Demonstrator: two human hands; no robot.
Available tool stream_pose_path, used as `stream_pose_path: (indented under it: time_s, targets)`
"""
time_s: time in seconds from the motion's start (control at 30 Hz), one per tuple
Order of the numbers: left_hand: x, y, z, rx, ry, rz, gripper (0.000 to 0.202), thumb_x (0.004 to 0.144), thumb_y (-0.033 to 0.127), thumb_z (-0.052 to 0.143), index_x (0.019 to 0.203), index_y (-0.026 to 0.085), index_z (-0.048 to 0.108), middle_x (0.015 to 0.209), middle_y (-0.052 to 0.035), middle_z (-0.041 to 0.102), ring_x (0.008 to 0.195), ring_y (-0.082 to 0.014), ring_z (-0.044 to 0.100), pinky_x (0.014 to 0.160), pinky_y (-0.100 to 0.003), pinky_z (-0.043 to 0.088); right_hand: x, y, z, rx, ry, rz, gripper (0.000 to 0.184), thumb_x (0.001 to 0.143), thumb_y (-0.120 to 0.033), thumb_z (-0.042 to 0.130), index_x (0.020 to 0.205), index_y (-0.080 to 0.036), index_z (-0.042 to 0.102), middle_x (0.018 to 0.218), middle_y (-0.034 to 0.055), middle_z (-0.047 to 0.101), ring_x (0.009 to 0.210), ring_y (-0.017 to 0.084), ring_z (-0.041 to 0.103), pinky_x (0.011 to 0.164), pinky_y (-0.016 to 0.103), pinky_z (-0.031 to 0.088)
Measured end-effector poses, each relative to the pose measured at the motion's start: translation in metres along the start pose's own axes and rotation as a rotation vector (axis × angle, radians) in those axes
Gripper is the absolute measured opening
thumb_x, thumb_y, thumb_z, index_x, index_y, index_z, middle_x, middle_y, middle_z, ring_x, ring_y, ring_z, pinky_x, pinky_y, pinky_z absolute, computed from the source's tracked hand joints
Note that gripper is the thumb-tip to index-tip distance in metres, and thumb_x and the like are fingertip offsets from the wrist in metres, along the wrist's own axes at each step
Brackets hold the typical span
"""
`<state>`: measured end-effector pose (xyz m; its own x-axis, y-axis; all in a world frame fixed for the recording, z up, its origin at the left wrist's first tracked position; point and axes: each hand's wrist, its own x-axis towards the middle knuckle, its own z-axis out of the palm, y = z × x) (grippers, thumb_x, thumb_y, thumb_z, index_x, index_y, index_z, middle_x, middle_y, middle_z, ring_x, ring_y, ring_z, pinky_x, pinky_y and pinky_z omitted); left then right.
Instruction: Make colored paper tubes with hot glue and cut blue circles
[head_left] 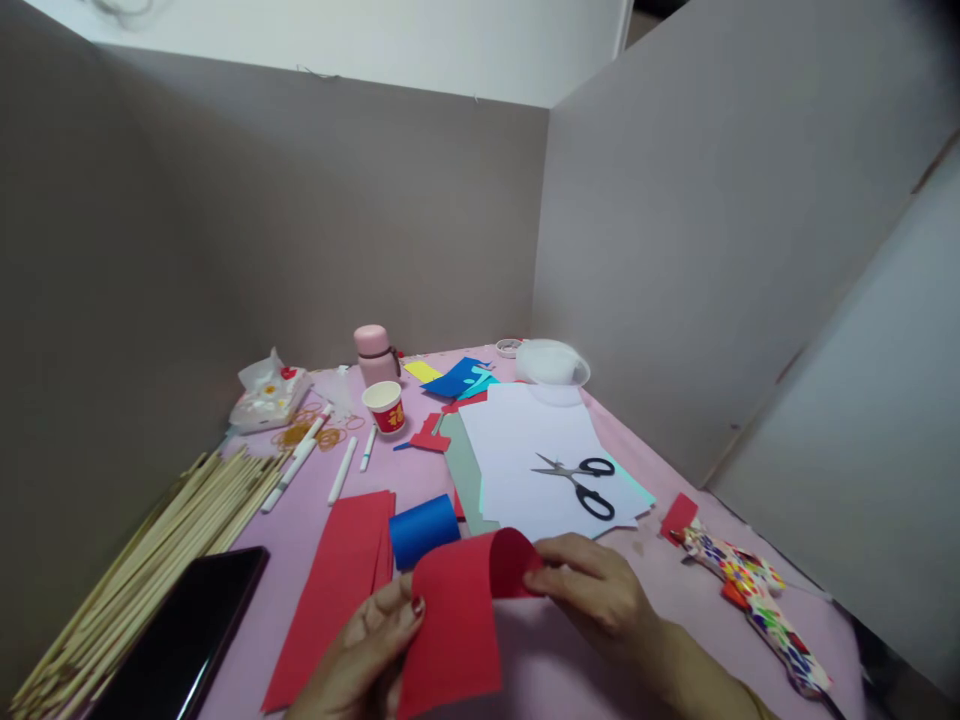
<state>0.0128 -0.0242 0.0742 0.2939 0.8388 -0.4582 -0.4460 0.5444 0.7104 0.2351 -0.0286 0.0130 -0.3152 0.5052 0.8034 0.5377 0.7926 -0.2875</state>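
Left hand (371, 640) and right hand (600, 592) holding curved red paper (454, 630), 1 blue roll (424, 532) beyond, open scissors (573, 471)

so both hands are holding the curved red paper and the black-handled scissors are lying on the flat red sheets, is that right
Not quite: in the head view, the black-handled scissors lie on the white paper, not on the flat red sheets. The left hand and right hand do hold the curved red paper.
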Motion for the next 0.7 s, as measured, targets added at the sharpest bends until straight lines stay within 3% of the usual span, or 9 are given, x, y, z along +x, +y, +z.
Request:
stream_pose_path:
  time_s: [0.07,0.13,0.33,0.47,0.57,0.7]
  targets:
    - [0.005,-0.006,-0.002,0.075,0.018,0.089,0.027,0.048,0.03,0.088,0.067,0.019,0.072,0.042,0.0062,0.057,0.033,-0.0011,0.039,0.035,-0.011,0.033,-0.001,-0.009,0.001,0.07,-0.01,0.055,0.021,0.091,-0.017,0.046,0.1,-0.023,0.064,0.097,0.0152,0.066,0.08,0.021,0.067,0.059,0.029,0.056]
    - [0.009,-0.012,-0.004,0.136,0.052,0.179,0.027,0.051,0.033,0.086,0.062,0.017,0.068,0.043,0.0058,0.057,0.038,-0.0026,0.043,0.04,-0.011,0.035,-0.002,-0.017,0.002,0.173,-0.042,0.088,0.02,0.091,-0.018,0.048,0.102,-0.026,0.063,0.1,0.0145,0.065,0.08,0.021,0.066,0.058,0.029,0.056]
    - [0.015,-0.025,-0.009,0.281,0.179,0.318,0.026,0.055,0.037,0.083,0.066,0.019,0.069,0.059,0.0022,0.067,0.055,-0.0099,0.056,0.053,-0.017,0.045,-0.006,-0.027,0.005,0.376,-0.041,0.177,0.025,0.087,-0.014,0.053,0.106,-0.028,0.06,0.073,0.0061,0.07,0.064,0.019,0.065,0.056,0.028,0.054]
    - [0.018,-0.027,-0.011,0.34,0.107,0.307,0.03,0.057,0.04,0.08,0.075,0.017,0.071,0.061,-0.0017,0.07,0.062,-0.0169,0.063,0.057,-0.022,0.049,-0.019,-0.03,0.011,0.48,0.051,0.526,0.02,0.079,-0.014,0.064,0.092,-0.028,0.061,0.071,0.0011,0.068,0.06,0.016,0.063,0.055,0.023,0.051]
    - [0.019,-0.029,-0.009,0.321,0.11,0.314,0.029,0.062,0.039,0.078,0.081,0.017,0.071,0.064,-0.0017,0.072,0.06,-0.0158,0.063,0.058,-0.022,0.05,-0.026,-0.034,0.018,0.645,0.159,0.781,0.015,0.078,-0.023,0.068,0.088,-0.027,0.058,0.069,-0.001,0.067,0.06,0.013,0.061,0.057,0.02,0.048]
    - [0.018,-0.034,-0.007,0.306,0.136,0.32,0.027,0.063,0.037,0.077,0.08,0.018,0.07,0.062,0.0005,0.071,0.056,-0.0133,0.062,0.057,-0.02,0.05,-0.027,-0.04,0.022,0.758,0.199,0.964,0.022,0.076,-0.03,0.072,0.092,-0.028,0.057,0.067,-0.0037,0.067,0.06,0.01,0.057,0.059,0.018,0.045]
